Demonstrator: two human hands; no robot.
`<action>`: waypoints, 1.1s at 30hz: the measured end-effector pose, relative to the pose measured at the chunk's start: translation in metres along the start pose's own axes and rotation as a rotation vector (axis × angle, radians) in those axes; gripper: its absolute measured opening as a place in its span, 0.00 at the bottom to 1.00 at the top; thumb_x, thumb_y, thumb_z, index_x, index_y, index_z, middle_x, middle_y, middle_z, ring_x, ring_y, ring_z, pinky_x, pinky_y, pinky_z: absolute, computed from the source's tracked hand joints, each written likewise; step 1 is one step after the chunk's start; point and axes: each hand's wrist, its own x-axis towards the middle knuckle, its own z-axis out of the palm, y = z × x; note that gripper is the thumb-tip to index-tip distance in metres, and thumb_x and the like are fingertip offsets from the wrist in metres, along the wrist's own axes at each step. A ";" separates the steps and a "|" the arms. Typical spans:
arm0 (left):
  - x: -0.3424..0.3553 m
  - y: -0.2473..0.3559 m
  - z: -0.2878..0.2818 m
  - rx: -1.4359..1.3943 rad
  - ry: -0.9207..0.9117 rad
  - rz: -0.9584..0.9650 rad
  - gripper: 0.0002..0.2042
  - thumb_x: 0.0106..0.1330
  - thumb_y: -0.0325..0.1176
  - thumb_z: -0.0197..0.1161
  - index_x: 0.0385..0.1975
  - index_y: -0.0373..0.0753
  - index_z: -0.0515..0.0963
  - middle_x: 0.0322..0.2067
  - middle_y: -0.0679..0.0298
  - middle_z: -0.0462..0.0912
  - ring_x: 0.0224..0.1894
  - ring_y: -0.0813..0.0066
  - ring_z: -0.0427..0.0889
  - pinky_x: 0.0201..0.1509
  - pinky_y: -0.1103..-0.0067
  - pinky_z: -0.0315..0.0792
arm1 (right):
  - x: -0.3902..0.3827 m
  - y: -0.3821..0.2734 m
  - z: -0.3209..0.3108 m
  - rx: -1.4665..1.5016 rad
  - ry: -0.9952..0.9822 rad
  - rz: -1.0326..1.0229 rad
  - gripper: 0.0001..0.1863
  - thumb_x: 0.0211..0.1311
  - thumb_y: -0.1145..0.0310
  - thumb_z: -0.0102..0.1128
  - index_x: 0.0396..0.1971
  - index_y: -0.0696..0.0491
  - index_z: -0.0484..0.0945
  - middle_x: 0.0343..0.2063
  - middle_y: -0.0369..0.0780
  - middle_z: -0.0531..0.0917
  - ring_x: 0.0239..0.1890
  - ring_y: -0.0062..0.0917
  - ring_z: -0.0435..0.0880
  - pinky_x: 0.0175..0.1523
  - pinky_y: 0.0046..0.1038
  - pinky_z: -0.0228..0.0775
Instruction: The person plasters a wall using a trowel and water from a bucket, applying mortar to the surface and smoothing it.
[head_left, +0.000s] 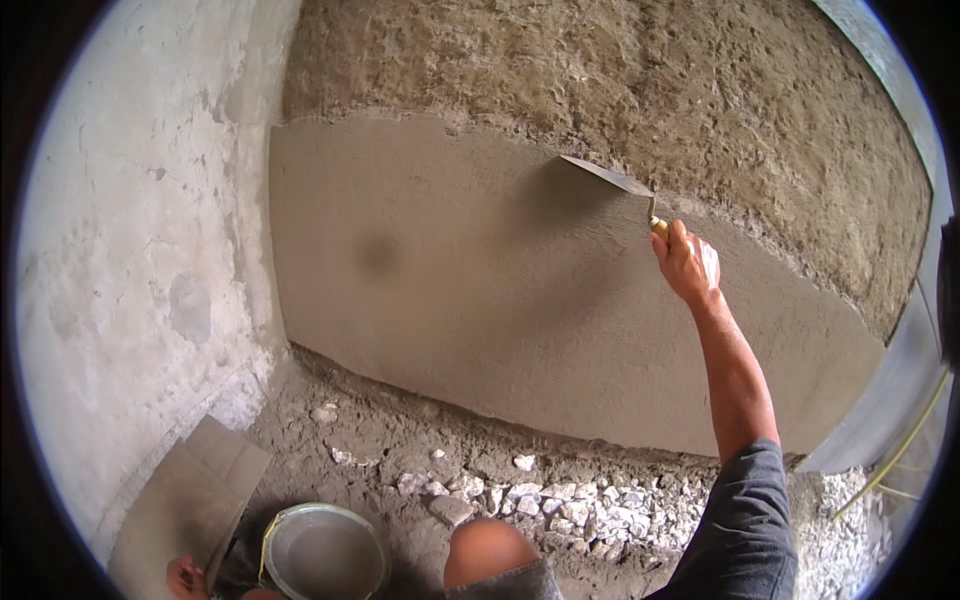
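Note:
My right hand (pixel 690 262) is closed around the wooden handle of a pointed trowel (pixel 610 178). The metal blade points left and lies against the wall, near the upper edge of a smooth band of wet grey plaster (pixel 450 290). Rough brown bare wall (pixel 600 70) shows above that band. Low at the left, my left hand (pixel 186 578) is partly cut off by the rim of the picture. Its fingers look curled, beside a flat grey-brown sheet (pixel 175 500); what they hold, if anything, is hidden. A round bucket (pixel 325 555) with grey contents stands near my knees.
An older, pale, patchy wall (pixel 140 220) meets the plastered wall at the left corner. White broken stones (pixel 570 508) and loose dirt cover the ground along the wall's foot. A yellow hose or cable (pixel 905 445) runs at the far right. My bent knee (pixel 488 552) is in front.

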 end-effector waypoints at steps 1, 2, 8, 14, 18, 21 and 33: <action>0.002 0.003 -0.001 0.016 -0.079 -0.064 0.20 0.71 0.46 0.63 0.42 0.30 0.79 0.34 0.46 0.82 0.35 0.54 0.80 0.39 0.62 0.74 | 0.002 0.004 -0.003 -0.009 -0.002 0.010 0.18 0.69 0.55 0.62 0.33 0.54 0.68 0.25 0.50 0.84 0.27 0.51 0.84 0.30 0.48 0.74; 0.003 0.006 -0.002 0.017 -0.083 -0.069 0.20 0.71 0.46 0.63 0.42 0.30 0.79 0.34 0.46 0.82 0.35 0.54 0.80 0.39 0.62 0.74 | 0.004 0.003 -0.002 -0.013 -0.012 0.017 0.18 0.69 0.56 0.63 0.33 0.54 0.68 0.25 0.50 0.85 0.27 0.51 0.84 0.30 0.48 0.75; 0.000 0.004 0.019 0.035 0.036 0.121 0.18 0.72 0.45 0.62 0.44 0.32 0.80 0.35 0.51 0.82 0.37 0.53 0.81 0.40 0.62 0.74 | 0.037 -0.038 -0.054 0.244 -0.264 0.232 0.28 0.76 0.48 0.53 0.34 0.62 0.81 0.21 0.48 0.83 0.26 0.29 0.83 0.32 0.39 0.73; -0.007 -0.054 0.056 0.246 0.138 0.289 0.17 0.71 0.42 0.64 0.47 0.34 0.82 0.41 0.52 0.85 0.45 0.51 0.83 0.50 0.64 0.77 | 0.034 -0.068 -0.052 0.110 -0.317 0.120 0.25 0.75 0.47 0.51 0.39 0.58 0.79 0.27 0.51 0.85 0.30 0.39 0.87 0.36 0.41 0.76; -0.009 -0.111 0.069 0.388 -0.267 0.124 0.26 0.75 0.44 0.53 0.70 0.45 0.62 0.67 0.58 0.65 0.69 0.59 0.64 0.71 0.60 0.60 | 0.039 -0.070 -0.025 -0.001 -0.184 0.034 0.22 0.72 0.47 0.54 0.37 0.55 0.76 0.26 0.51 0.86 0.30 0.47 0.87 0.37 0.46 0.77; -0.021 -0.114 0.064 0.342 -0.285 0.023 0.29 0.76 0.45 0.50 0.75 0.48 0.58 0.74 0.59 0.61 0.75 0.61 0.59 0.76 0.60 0.57 | 0.039 -0.073 -0.014 -0.018 -0.125 0.017 0.22 0.72 0.48 0.56 0.35 0.55 0.74 0.25 0.50 0.85 0.30 0.48 0.87 0.35 0.47 0.77; -0.029 0.005 0.003 0.176 -0.204 -0.528 0.26 0.75 0.44 0.53 0.72 0.48 0.65 0.72 0.60 0.65 0.73 0.61 0.64 0.71 0.62 0.65 | 0.093 -0.094 -0.012 0.129 -0.328 0.096 0.25 0.78 0.48 0.47 0.38 0.57 0.78 0.24 0.42 0.84 0.22 0.28 0.80 0.30 0.37 0.76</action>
